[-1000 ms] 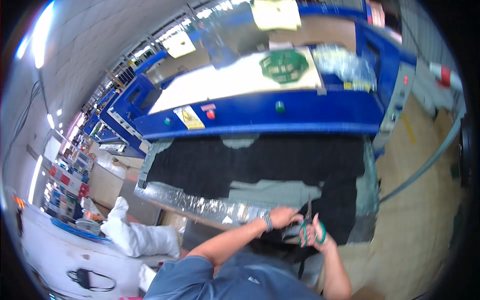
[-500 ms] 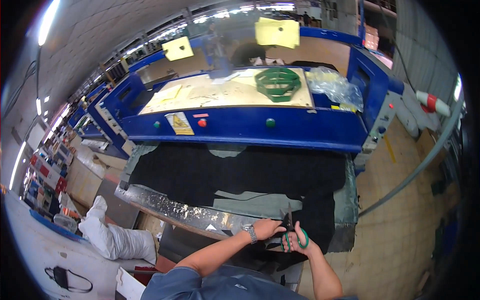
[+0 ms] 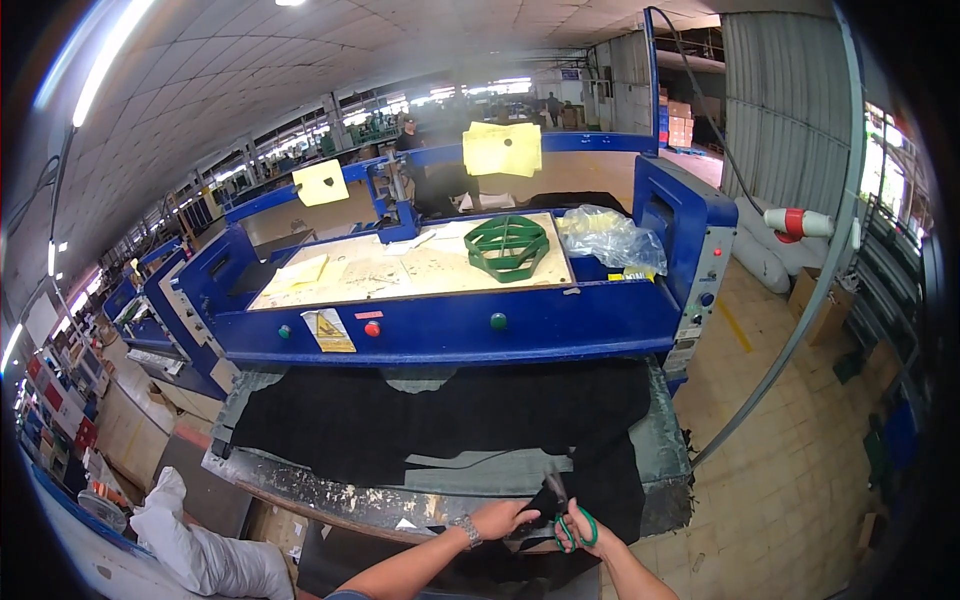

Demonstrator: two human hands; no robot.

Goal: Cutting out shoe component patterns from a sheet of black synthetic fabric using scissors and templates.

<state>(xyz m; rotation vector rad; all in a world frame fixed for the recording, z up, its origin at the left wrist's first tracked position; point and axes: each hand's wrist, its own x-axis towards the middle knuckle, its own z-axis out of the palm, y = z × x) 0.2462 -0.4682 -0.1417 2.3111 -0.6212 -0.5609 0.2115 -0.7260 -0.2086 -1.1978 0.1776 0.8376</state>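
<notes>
A pair of scissors with green handles is in my right hand, its fingers through the loops. The dark blades point away from me over the near edge of a black sheet of material. Whether that sheet is leather or cloth I cannot tell. Just left of the scissors, my left hand, with a metal watch on its wrist, pinches the sheet's edge. The sheet lies spread on a worn grey-green bed, and part of it hangs over the front edge toward me.
A blue press machine with coloured buttons spans the far side. On top are a green cutting frame, a clear plastic bag and yellow sheets. A white sack lies at the lower left. A grey pole slants at the right.
My view has tilted up, so the machine and bed sit lower in the picture. Both hands stay at the near edge of the black sheet, the scissors still in my right hand.
</notes>
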